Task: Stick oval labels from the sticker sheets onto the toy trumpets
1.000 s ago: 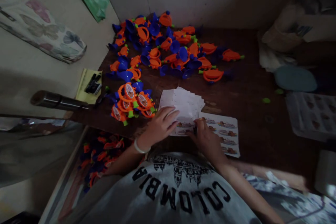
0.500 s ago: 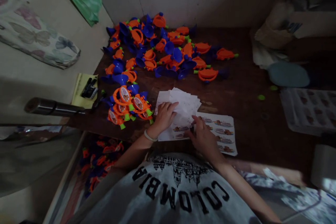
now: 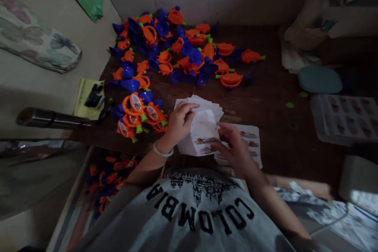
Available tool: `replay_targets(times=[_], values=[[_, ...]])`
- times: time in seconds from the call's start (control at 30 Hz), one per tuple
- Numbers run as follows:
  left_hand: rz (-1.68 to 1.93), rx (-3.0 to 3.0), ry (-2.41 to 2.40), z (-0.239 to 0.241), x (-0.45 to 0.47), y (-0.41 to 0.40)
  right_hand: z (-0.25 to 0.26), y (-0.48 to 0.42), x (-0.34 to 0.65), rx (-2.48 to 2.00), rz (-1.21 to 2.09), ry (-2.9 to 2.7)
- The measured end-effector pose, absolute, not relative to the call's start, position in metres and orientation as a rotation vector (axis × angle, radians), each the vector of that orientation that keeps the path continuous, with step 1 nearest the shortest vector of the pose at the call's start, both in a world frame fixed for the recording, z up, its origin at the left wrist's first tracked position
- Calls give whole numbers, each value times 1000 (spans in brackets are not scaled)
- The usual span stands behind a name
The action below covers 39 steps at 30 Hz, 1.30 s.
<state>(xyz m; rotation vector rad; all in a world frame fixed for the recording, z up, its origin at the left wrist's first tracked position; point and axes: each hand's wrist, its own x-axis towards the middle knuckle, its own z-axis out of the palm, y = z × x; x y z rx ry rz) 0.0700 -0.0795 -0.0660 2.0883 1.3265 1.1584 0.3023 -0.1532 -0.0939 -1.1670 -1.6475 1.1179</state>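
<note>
Sheet [image 3: 204, 125] between hands [image 3: 178, 125], small print seemingly blurred

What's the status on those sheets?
Left hand at upper-left corner of printed sheet, right hand at right edge. Other sheets beneath. Orange toys to the left.

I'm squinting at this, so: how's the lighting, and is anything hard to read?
Head view: dim overall, with the dark table sinking into shadow at its far right; head view: the sheet between the hands looks comparatively bright, but its small print is too soft to read; head view: the shirt's large lettering is legible.
</note>
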Motion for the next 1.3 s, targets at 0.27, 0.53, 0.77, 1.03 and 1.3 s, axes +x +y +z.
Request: replay_targets(times=[0.27, 0.53, 0.77, 1.03, 1.3], values=[[988, 2018, 1299, -48, 76, -77, -61, -151, 298, -1122, 622, -1830], [955, 1814, 1167, -25, 80, -86, -46, -151, 296, -1155, 425, -1858], [973, 1675, 1198, -23, 82, -85, -50, -154, 296, -1060, 205, -1802], [1169, 1605, 1329, -20, 67, -73, -48, -159, 309, -825, 347, -1549], [1224, 1594, 1325, -18, 70, -73, -64, -153, 298, -974, 850, -1550]])
